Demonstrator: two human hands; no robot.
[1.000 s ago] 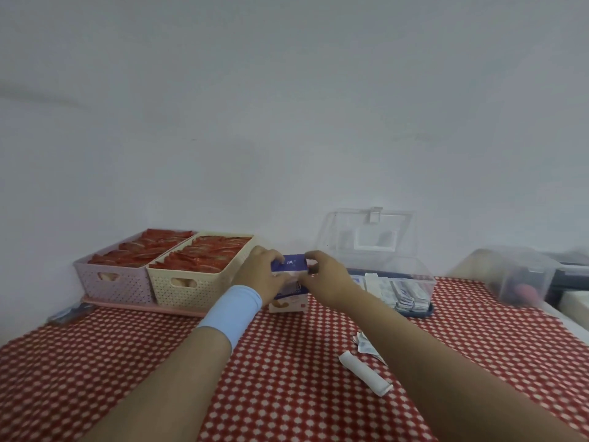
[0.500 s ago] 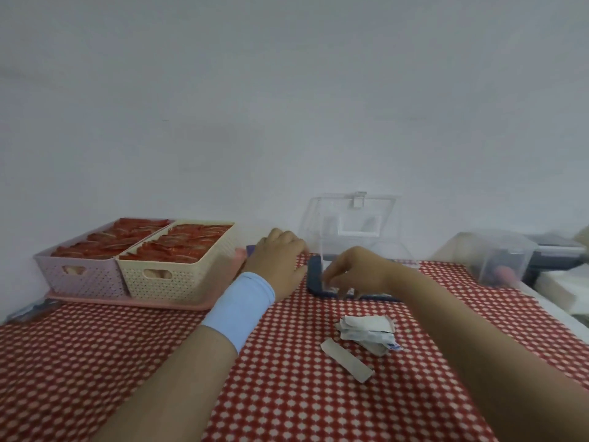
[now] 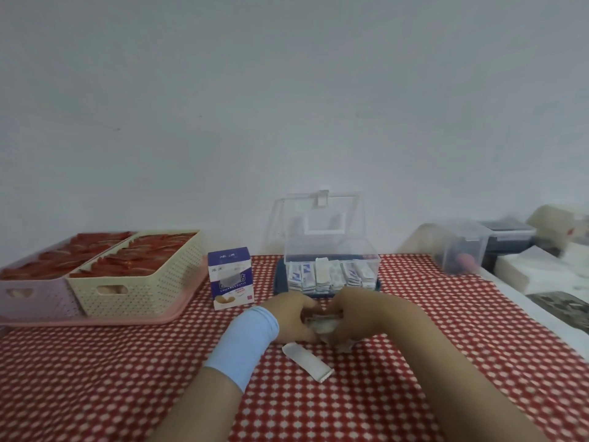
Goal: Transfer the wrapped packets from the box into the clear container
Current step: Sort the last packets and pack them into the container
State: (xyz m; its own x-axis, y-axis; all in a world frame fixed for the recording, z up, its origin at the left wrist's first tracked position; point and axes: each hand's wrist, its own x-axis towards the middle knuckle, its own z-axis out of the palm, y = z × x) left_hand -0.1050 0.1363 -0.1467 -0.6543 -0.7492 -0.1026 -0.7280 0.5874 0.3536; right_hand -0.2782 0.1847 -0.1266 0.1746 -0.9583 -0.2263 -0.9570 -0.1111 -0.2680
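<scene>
Wrapped packets sit bunched between the two hands, low on the red-checked tablecloth. The left hand and the right hand face each other, fingers curled in around the little stack and closed on it from either side. Just beyond the fingertips stands the clear container, lid up. A row of packets is already filed upright along its front wall, so a fair share of the job looks done. Beyond the left hand and to its left, the box stands upright, apart from both hands; whether anything remains inside it cannot be told from here. What is left, as I judge it, is to lift this bunch forward into the container, then fetch the loose packet lying flat just on the near side of the left wrist. The packets are flat, narrow, white paper strips, some with blue print. The held ones are blurred, perhaps a handful, with edges not squared
</scene>
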